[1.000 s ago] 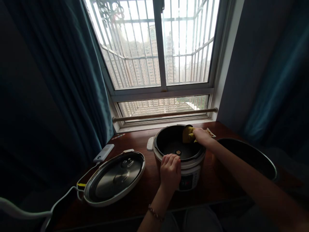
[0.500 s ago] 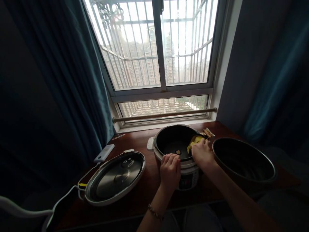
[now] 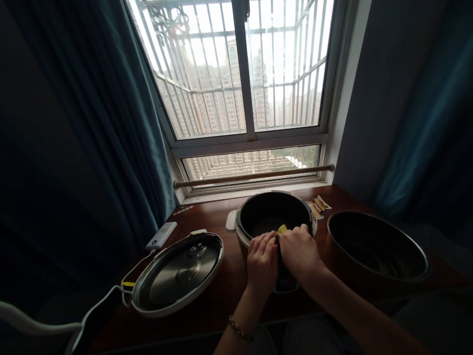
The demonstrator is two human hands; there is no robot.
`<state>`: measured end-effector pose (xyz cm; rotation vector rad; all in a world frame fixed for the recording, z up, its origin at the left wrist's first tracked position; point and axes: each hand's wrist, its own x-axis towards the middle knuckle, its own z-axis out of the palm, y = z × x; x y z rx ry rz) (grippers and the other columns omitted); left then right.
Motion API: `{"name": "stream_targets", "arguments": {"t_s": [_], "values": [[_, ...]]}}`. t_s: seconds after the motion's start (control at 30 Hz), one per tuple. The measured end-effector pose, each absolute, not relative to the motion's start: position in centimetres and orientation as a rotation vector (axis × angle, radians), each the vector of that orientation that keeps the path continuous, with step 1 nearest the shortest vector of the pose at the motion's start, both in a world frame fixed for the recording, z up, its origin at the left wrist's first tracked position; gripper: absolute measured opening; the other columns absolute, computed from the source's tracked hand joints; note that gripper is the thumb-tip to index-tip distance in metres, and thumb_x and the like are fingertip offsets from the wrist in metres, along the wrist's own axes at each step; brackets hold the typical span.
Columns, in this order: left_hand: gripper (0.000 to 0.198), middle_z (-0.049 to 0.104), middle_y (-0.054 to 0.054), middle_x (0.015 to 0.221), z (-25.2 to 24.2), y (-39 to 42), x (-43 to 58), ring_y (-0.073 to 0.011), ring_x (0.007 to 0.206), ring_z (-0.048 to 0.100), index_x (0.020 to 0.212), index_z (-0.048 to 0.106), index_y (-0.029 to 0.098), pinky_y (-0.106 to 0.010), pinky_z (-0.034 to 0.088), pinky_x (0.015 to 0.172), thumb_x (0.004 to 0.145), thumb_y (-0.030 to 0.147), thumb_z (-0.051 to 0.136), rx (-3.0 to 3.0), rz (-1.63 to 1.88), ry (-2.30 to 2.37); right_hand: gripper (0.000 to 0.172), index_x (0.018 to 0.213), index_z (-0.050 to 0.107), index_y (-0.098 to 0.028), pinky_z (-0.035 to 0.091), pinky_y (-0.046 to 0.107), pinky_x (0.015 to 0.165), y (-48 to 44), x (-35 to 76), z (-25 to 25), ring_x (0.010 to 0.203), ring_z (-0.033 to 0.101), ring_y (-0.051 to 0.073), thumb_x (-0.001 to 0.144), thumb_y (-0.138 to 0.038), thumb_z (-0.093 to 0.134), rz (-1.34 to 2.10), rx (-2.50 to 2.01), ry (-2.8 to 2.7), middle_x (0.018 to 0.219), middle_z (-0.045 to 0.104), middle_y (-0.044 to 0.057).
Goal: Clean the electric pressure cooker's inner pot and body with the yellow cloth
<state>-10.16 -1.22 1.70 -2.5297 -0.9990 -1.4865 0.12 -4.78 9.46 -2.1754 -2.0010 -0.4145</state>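
Observation:
An electric cooker with a dark interior stands on the wooden table below the window, its lid off. My left hand is closed over its front rim, fingers bent inward. Beside it, my right hand is closed on a yellow cloth at the front right of the rim. Most of the cloth is hidden behind that hand. The round lid lies at the left with its metal inner face up. To the right rests a dark inner pot with a shiny rim.
A white device with a cable lies at the left by the curtain. A thicker white cord crosses the lower left. The cooker's open latch juts out at its right. A rail spans the window.
My right hand has moved left and toward me along the rim with the yellow cloth, from the right side to beside my left hand. The left hand stays on the front rim.

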Motion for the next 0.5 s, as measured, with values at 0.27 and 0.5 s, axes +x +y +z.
{"name": "stream_targets", "arguments": {"t_s": [0.27, 0.5], "values": [[0.037, 0.051, -0.01, 0.129, 3.8, -2.6, -12.5, -0.0185, 0.12, 0.047, 0.124, 0.045, 0.017, -0.038, 0.043, 0.098, 0.088, 0.016, 0.04, -2.5, -1.851, -1.162, 0.035, 0.094, 0.064, -0.01, 0.037, 0.032, 0.064, -5.6, -1.6, 10.1, 0.068, 0.059, 0.019, 0.088, -0.014, 0.03, -0.237, -1.789, -2.287, 0.081, 0.065, 0.016], [0.037, 0.051, -0.01, 0.127, 4.5, -2.9, -12.0, -0.0217, 0.123, 0.042, 0.126, 0.044, 0.017, -0.043, 0.038, 0.102, 0.09, 0.021, 0.034, -2.682, -1.606, -1.118, 0.029, 0.076, 0.059, -0.015, 0.037, 0.022, 0.058, -4.9, -0.2, 9.7, 0.061, 0.057, 0.012, 0.087, -0.018, 0.033, 0.369, -1.56, -1.989, 0.071, 0.065, 0.006]]}}
